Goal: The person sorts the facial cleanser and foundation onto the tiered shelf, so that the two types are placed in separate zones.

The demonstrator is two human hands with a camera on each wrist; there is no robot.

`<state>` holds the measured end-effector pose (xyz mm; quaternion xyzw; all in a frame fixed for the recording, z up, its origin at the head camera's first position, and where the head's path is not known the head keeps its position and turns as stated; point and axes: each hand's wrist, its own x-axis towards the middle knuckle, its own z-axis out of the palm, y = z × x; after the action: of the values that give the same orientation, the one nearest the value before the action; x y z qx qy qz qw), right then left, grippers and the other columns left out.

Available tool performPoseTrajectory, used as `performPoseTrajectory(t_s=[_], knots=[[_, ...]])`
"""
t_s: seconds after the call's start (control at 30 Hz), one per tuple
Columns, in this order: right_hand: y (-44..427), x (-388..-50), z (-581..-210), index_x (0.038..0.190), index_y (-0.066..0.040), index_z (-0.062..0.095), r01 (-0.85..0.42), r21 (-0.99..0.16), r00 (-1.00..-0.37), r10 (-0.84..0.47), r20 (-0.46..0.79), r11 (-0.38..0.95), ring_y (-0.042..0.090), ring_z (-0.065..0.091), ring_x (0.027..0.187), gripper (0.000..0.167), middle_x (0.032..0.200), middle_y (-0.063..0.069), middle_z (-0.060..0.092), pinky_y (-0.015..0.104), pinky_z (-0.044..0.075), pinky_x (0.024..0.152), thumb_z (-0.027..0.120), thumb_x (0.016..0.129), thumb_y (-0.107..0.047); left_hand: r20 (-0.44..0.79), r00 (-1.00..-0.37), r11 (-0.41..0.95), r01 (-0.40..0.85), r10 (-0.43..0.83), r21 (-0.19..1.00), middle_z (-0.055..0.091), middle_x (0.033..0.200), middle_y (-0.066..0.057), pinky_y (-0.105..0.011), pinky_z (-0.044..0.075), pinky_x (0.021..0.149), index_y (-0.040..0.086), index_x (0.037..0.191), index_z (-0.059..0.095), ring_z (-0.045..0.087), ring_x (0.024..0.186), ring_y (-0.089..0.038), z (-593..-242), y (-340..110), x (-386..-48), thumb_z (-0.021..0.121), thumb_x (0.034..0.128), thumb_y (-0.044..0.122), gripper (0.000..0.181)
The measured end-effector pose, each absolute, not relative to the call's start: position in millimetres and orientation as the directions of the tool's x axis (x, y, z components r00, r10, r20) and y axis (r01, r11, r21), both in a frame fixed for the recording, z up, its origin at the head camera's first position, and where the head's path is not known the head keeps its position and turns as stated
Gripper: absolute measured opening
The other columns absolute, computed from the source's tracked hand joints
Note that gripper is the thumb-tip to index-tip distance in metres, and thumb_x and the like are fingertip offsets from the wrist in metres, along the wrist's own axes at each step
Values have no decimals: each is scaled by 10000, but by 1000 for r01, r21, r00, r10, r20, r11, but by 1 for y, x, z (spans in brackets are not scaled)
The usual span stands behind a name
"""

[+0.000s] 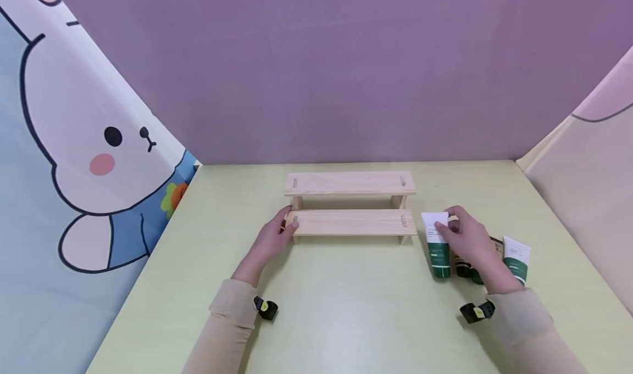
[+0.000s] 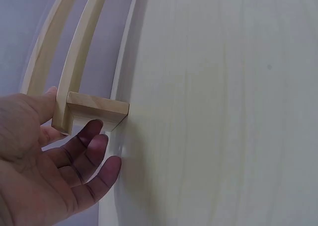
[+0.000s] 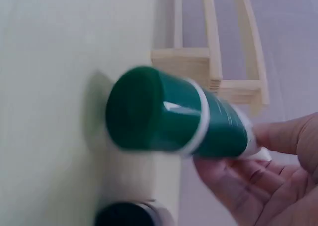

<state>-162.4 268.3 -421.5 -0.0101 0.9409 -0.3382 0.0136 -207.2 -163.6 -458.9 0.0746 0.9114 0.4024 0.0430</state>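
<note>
A two-tier wooden shelf (image 1: 352, 222) stands at the middle of the table. My left hand (image 1: 269, 236) holds the left end of its lower board, thumb on top; in the left wrist view the other fingers curl beside the shelf's leg (image 2: 99, 104). To the right of the shelf, my right hand (image 1: 471, 241) pinches a white and green squeeze tube (image 1: 437, 253) near its white end, cap downward. The right wrist view shows the green cap (image 3: 136, 109) off the table, with a shadow below it.
Another white and green tube (image 1: 516, 256) stands to the right of my right hand. Several dark-capped containers (image 1: 462, 267) are partly hidden behind that hand. A purple backdrop (image 1: 346, 72) rises at the table's far edge, with a rabbit-print cloth (image 1: 99, 143) at the left.
</note>
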Motion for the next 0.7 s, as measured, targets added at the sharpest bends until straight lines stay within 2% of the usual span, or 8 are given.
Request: performPoseTrajectory(t_s=[0.3,0.5,0.7], knots=[[259,-159,-398,1272,-23,490,-172,-698,-982,-66,177,695,432,644,929,363,1083,262,621,437,553,685,531,1016,-277,-26,-985,664,97,173,741,621,1043,-158,-394,491,747,101,1508,327,586,901,-246,-461,-167,-208,516,1022,337,572],[245,-166,-382,1221,-33,526,-282,-729,-955,-111,275,624,379,681,854,278,1004,208,654,249,540,648,580,995,-186,-26,-985,662,95,170,743,617,1003,-142,-377,486,720,102,1508,331,579,851,-228,-461,-168,-208,522,1019,339,576],[228,-176,-368,1217,-10,544,-359,-775,-931,-146,334,520,332,675,859,270,1022,206,660,244,550,674,609,971,-100,-32,-987,656,79,156,750,608,971,-120,-354,479,698,119,1510,335,566,822,-213,-462,-167,-208,530,1015,338,575]])
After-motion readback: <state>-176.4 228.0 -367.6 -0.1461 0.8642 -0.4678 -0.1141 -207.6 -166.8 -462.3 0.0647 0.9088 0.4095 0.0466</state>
